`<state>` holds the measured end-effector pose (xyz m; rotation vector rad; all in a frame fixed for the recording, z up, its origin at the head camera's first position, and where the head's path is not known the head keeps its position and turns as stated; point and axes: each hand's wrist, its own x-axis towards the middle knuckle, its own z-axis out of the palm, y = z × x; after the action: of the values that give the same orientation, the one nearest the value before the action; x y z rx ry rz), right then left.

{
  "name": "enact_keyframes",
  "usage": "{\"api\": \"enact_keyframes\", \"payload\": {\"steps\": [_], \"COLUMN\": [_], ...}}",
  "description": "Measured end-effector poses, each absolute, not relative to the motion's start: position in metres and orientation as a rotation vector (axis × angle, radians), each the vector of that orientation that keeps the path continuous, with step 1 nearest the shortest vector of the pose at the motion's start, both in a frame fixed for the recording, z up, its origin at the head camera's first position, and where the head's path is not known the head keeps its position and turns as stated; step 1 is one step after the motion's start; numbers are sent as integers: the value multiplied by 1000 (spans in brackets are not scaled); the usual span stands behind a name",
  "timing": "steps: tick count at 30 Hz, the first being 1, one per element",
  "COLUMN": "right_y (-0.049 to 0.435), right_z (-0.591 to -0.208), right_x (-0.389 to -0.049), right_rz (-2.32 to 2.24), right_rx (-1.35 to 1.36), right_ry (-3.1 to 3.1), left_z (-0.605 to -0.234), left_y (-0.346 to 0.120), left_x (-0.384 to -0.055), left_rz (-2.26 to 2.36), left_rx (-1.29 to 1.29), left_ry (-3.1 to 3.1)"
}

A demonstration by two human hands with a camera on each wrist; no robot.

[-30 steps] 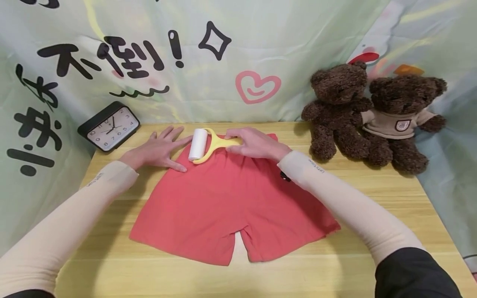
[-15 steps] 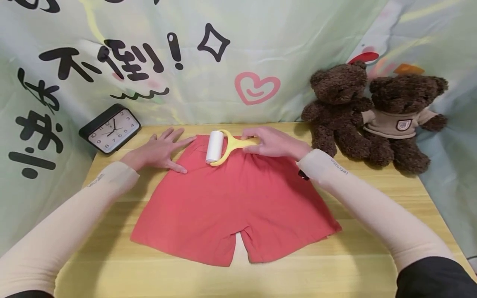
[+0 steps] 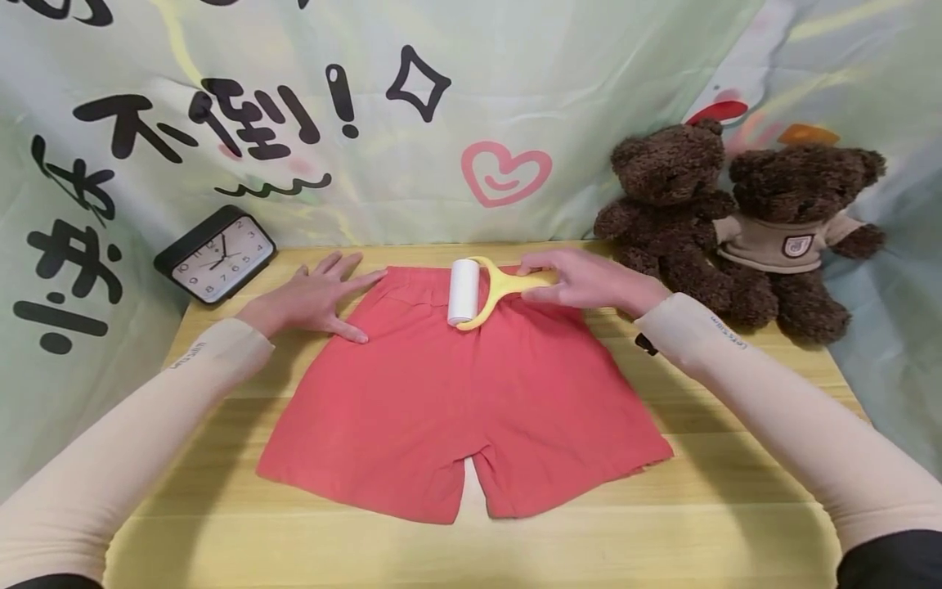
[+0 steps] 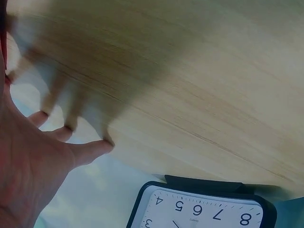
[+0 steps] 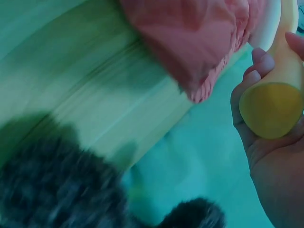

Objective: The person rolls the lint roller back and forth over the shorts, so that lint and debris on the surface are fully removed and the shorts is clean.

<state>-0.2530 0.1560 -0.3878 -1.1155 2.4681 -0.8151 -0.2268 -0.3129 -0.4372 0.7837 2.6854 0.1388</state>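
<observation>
Red shorts (image 3: 471,401) lie spread flat on the wooden table, waistband toward the back. My right hand (image 3: 577,278) grips the yellow handle of a lint roller (image 3: 464,291); its white roll lies over the middle of the waistband. In the right wrist view the fingers of my right hand (image 5: 270,128) curl round the handle (image 5: 271,109), whose rounded end faces the camera. My left hand (image 3: 312,298), fingers spread, rests at the left end of the waistband, thumb on the cloth. The left wrist view shows the left hand's fingertips (image 4: 107,144) down on the wood.
A black-framed clock (image 3: 217,255) stands at the back left, near my left hand. Two brown teddy bears (image 3: 666,213) sit at the back right, one in a beige shirt (image 3: 773,243). A printed cloth (image 3: 574,90) hangs behind the table (image 3: 294,544).
My right hand has moved to the right along the waistband with the lint roller, from the left end to the middle. The left hand stays in place.
</observation>
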Motion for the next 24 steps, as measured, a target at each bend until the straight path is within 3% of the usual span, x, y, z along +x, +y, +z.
{"api": "enact_keyframes", "payload": {"steps": [24], "right_y": [261], "right_z": [-365], "right_x": [-236], "right_rz": [-729], "right_rx": [-818], "right_ry": [2490], "left_z": [-435], "left_y": [-312], "left_x": [-227], "left_rz": [126], "left_rx": [796], "left_ry": [2675]}}
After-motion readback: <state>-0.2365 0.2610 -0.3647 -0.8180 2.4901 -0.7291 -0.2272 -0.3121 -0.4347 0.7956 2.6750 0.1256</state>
